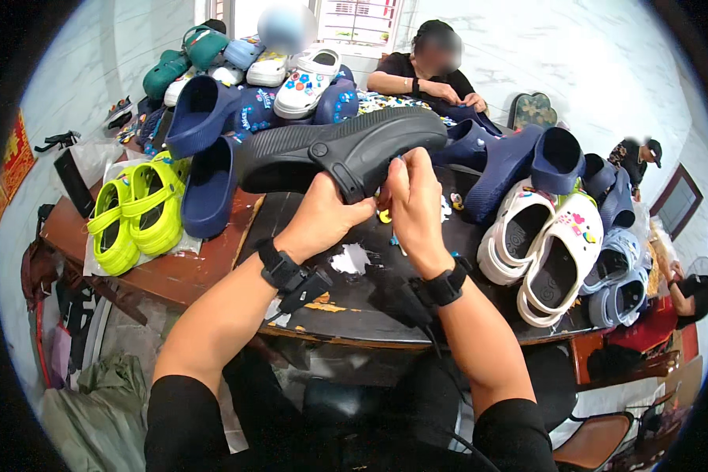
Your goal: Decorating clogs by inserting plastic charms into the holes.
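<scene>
A black clog (pixel 370 145) with a ridged sole is tipped on its side above the dark table, its heel strap hanging down by a round rivet. My left hand (pixel 322 220) is closed round the clog near the strap, thumb pointing right. My right hand (pixel 417 208) has its fingers curled in against the lower edge of the clog's front part. Whether a small piece sits between those fingertips is hidden. Beneath the hands lie small colourful charms (pixel 385 215) and a torn white patch (pixel 349 259) on the tabletop (pixel 338 311).
Lime-green clogs (pixel 153 200) and navy clogs (pixel 210 189) stand at left, white decorated clogs (pixel 558 259) and light-blue ones (pixel 617 267) at right. More clogs (pixel 307 82) are piled behind. Across the table a person (pixel 433 71) handles a dark item. Other people are at right.
</scene>
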{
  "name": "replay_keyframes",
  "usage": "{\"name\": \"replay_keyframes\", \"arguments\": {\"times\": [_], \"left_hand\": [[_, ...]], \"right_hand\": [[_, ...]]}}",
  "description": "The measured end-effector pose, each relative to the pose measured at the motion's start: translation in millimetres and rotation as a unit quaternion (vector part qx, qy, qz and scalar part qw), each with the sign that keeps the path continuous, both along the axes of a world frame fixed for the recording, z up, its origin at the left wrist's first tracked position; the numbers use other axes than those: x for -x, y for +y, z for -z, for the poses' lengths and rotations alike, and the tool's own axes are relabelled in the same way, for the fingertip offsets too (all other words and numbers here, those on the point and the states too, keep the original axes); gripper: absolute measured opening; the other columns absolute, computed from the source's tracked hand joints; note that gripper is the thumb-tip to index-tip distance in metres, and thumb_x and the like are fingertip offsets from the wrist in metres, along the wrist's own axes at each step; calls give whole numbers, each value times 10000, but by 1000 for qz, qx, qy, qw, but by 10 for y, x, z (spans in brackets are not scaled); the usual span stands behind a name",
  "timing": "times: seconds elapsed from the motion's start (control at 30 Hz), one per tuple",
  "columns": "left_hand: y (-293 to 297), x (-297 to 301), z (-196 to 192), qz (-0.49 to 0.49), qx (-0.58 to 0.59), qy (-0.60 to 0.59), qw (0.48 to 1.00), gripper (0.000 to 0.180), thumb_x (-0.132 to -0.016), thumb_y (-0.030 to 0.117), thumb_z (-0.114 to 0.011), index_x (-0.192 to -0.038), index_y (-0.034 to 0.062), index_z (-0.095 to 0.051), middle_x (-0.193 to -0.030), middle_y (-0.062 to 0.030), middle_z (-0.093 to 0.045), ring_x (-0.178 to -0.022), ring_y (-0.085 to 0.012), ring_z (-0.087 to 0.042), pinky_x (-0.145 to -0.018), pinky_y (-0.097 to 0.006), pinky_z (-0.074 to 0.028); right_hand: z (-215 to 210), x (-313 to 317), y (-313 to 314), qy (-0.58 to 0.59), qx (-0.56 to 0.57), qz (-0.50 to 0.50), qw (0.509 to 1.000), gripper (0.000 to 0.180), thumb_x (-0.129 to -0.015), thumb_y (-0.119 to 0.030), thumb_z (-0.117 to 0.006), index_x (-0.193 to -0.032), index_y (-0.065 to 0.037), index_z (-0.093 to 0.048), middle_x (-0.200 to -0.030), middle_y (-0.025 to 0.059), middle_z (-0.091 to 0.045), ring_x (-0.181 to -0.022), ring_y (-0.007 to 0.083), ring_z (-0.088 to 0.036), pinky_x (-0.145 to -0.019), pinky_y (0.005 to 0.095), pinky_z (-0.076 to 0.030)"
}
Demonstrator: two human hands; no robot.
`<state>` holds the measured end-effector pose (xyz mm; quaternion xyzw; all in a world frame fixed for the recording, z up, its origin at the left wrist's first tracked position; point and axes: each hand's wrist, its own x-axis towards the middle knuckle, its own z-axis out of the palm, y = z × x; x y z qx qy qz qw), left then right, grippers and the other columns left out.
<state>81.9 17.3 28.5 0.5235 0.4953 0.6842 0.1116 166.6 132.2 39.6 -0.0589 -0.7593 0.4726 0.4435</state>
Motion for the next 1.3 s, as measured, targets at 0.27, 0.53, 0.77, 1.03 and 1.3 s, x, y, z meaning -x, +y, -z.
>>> {"name": "replay_keyframes", "arguments": {"times": [0.27,0.53,0.77,1.03,1.3], "left_hand": [[23,61,82,-44,8,6,999,451,-783,-38,-661,-1223,-22,-560,-1126,-57,-638,-1002,-121,-591,-897,-290,-487],[3,-56,35,-50,-7,32,998,442,-773,-11,-688,-1201,-27,-577,-1102,-71,-660,-985,-127,-604,-897,-292,-490],[-11,-10,22,-65,-25,59,996,447,-774,13,-709,-1202,-24,-587,-1110,-50,-649,-994,-129,-591,-912,-296,-471],[12,120,48,9,-36,-104,994,350,-865,149,-667,-1172,-4,-596,-1085,-43,-645,-960,-118,-592,-880,-292,-472],[-36,520,-28,81,-85,-212,970,371,-944,223,-579,-1223,-22,-578,-1198,-99,-638,-1112,-178,-597,-991,-344,-437]], "right_hand": [[57,15,32,12,9,-35,999,216,-998,-221,-496,-909,-30,-449,-612,43,-534,-514,102,-513,-475,268,-409],[63,81,85,33,-34,49,998,324,-979,-303,-591,-830,-54,-445,-607,-3,-497,-535,49,-474,-449,230,-375],[36,12,60,45,-7,1,999,242,-1014,-251,-514,-883,-49,-492,-615,4,-506,-518,65,-470,-457,236,-363],[22,35,148,11,-32,-15,999,183,-981,-195,-553,-945,-19,-519,-639,112,-581,-559,191,-576,-539,322,-443],[62,50,618,-68,-234,138,960,193,-883,-142,-660,-985,-16,-555,-723,160,-599,-622,234,-589,-595,345,-465]]}}
